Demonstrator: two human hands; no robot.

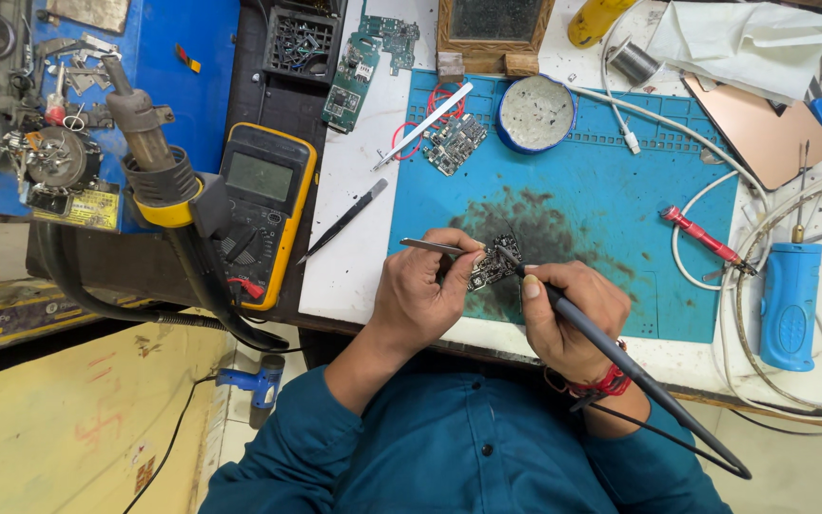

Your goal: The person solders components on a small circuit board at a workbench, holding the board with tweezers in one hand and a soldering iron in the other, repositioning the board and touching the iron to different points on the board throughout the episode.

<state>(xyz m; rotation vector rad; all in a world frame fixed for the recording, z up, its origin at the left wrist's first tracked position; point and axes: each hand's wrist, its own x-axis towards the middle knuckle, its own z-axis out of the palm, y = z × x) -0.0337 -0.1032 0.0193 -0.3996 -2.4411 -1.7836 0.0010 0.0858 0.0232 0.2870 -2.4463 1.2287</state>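
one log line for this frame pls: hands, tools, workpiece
left hand: holds metal tweezers | right hand: grips black soldering iron, tip on small dark circuit board | surface: scorched blue work mat

An electronics repair workshop: left of the fingers (457,259) sits a yellow-cased digital multimeter (264,214); beyond them, a scorched blue silicone soldering mat (611,200) and bare green circuit boards (365,59).

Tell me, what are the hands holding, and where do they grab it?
The left hand pinches metal tweezers near their back end. The right hand grips a soldering iron low on its handle, over a small circuit board.
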